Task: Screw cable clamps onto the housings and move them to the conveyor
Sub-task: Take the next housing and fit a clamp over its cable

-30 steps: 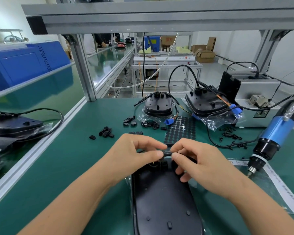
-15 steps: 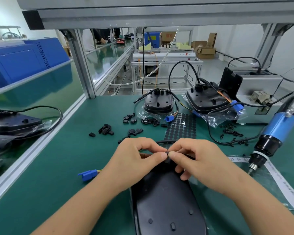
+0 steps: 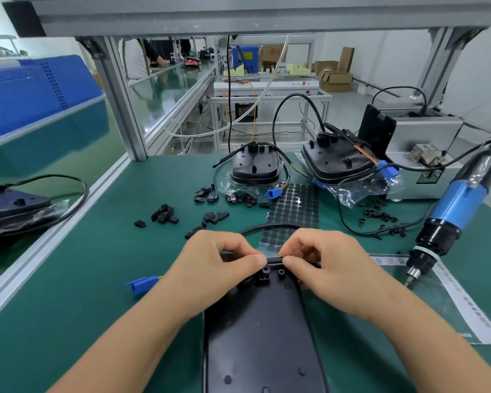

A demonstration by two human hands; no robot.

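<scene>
A black housing [image 3: 260, 333] lies flat on the green mat right in front of me. Its black cable [image 3: 270, 227] loops from the far end and ends in a blue connector [image 3: 142, 284] at the left. My left hand [image 3: 216, 265] and my right hand [image 3: 329, 265] pinch the cable between thumb and forefinger just above the housing's screw posts [image 3: 272, 272]. Whether a clamp sits between the fingertips is hidden. Loose black cable clamps [image 3: 163, 216] lie scattered beyond my hands.
Two more housings [image 3: 254, 165] [image 3: 338, 161] with cables stand at the back of the mat. A blue electric screwdriver [image 3: 448, 214] hangs at the right above black screws [image 3: 377, 212]. A sheet of black dots [image 3: 292, 205] lies mid-mat. The conveyor [image 3: 40, 154] carries a finished housing [image 3: 12, 205] at the left.
Both hands have stayed together on the cable and eased toward the housing's far end. The cable loop and blue connector have come into view.
</scene>
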